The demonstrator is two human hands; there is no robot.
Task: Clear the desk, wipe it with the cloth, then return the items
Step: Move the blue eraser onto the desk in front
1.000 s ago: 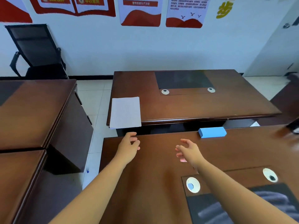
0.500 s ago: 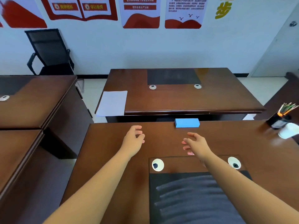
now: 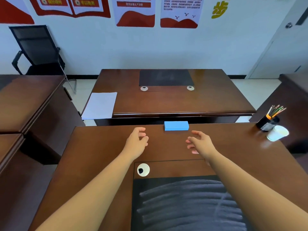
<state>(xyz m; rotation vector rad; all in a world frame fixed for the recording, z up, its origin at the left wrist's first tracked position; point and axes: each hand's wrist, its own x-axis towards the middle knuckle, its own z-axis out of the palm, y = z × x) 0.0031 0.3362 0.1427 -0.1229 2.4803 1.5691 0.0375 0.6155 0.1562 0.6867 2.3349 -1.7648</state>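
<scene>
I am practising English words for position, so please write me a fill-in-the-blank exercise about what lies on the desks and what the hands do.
1. The blue block lies at the ____ edge of the near desk.
2. Left hand and right hand both hold ____.
3. The white cup stands beside the black ____ holder.
4. The paper sheets overhang the far desk's ____ corner.

Missing words: far; nothing; pencil; left

Both bare arms reach forward, side by side. The left hand point(image 3: 136, 142) hangs with fingers loosely curled, holding nothing. The right hand point(image 3: 202, 144) is spread, fingers relaxed and slightly bent, also holding nothing.
</scene>
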